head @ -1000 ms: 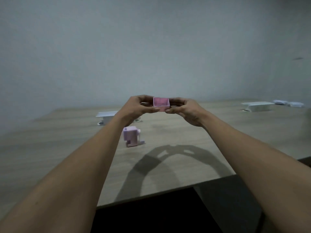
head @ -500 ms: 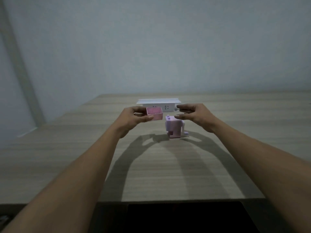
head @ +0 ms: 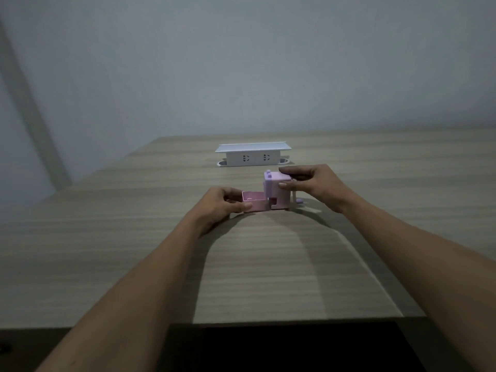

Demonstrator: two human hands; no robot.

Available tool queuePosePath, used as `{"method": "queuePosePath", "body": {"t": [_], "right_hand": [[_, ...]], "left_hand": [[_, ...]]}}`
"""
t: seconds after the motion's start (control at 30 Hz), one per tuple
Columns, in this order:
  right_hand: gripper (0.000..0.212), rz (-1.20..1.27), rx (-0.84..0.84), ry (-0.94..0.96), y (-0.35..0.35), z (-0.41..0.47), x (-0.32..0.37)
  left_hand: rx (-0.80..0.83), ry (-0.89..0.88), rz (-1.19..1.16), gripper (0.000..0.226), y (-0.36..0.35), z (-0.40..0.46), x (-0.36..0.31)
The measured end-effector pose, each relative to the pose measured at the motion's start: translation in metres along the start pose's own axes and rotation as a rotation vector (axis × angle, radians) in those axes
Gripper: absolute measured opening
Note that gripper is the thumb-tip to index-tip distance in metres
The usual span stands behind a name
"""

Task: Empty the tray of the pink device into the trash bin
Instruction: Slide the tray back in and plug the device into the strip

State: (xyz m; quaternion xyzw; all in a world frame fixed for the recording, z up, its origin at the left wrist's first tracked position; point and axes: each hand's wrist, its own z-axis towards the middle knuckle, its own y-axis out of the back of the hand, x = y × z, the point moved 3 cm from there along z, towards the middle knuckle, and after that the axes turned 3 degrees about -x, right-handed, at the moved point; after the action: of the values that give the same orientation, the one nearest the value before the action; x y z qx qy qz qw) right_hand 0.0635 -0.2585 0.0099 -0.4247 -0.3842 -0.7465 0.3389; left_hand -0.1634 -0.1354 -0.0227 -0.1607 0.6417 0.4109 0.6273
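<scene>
Wood-grain table (head: pixel 112 237) under dim light, grey wall behind. I see the pink device (head: pixel 277 193) standing upright mid-table, crank on its right side. Right hand (head: pixel 312 185) grasps the device, fingers over the top, thumb on the near face. Left hand (head: pixel 224 206) pinches the pink tray (head: pixel 254 201) at its left end; the tray lies level, its right end meeting the device's lower slot, open top showing. White socket box (head: pixel 252 154) sits farther back. I note no bin in view.
</scene>
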Motion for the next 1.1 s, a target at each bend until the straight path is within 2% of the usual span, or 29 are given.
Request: {"method": "queuePosePath", "body": {"t": [0.5,0.73,0.83,1.0,1.1], "right_hand": [[0.054,0.043,0.001,-0.003,0.0,0.003,-0.005],[0.055,0.094,-0.058,0.023,-0.004,0.0,-0.014],[0.06,0.103,-0.051,0.01,-0.004,-0.001,-0.015],[0.079,0.147,-0.087,-0.004,-0.001,-0.009,-0.025],[0.077,0.108,-0.045,-0.045,-0.001,-0.008,-0.028]], "left_hand": [[0.038,-0.007,0.011,0.039,-0.029,0.019,-0.007],[0.047,0.001,0.027,0.04,-0.047,0.024,-0.014],[0.05,0.01,0.023,0.041,-0.046,0.023,-0.014],[0.071,0.036,0.011,0.041,-0.045,0.026,-0.014],[0.086,0.026,0.003,0.042,-0.044,0.033,-0.015]]}}
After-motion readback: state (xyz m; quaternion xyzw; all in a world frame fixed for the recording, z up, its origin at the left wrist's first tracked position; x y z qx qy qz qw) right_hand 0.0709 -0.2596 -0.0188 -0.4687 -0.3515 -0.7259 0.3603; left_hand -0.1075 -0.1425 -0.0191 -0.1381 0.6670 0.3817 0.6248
